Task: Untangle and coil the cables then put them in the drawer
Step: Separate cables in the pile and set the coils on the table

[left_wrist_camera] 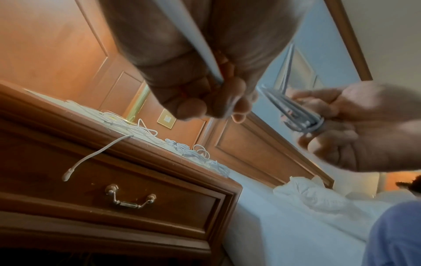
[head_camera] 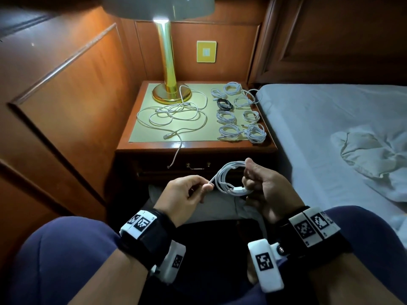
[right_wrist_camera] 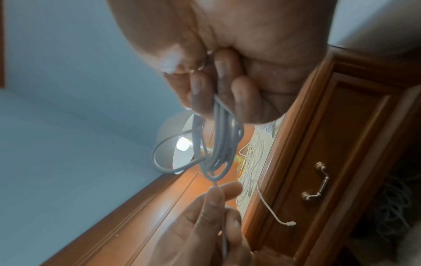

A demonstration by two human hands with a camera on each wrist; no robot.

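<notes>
1. My right hand (head_camera: 262, 183) has its grip curled round a white coil (head_camera: 229, 180) of several loops, held in the air in front of the drawer (head_camera: 198, 167). My left hand (head_camera: 187, 191) pinches the loose tail of that same cable just beside the coil. Judging by this, I am on the last turns of this one.

2. On the right half of the counter (head_camera: 154, 148) lie the finished coils (head_camera: 239, 112), several white and one black, set near one another in rough rows by the bed (head_camera: 319, 119). That is the larger part of the coiling done, I think.

3. On the left half, by the lamp (head_camera: 169, 84), a tangled heap of white cable (head_camera: 174, 113) is spread out uncoiled. One end of it hangs over the counter's front edge, down past the drawer front. I cannot tell how many cables are in the heap.

4. The drawer is closed, its handle (left_wrist_camera: 131, 198) untouched, and nothing is inside as far as I can judge. So what is left: finish this coil, undo and coil the heap, open the drawer, move every coil in.
</notes>
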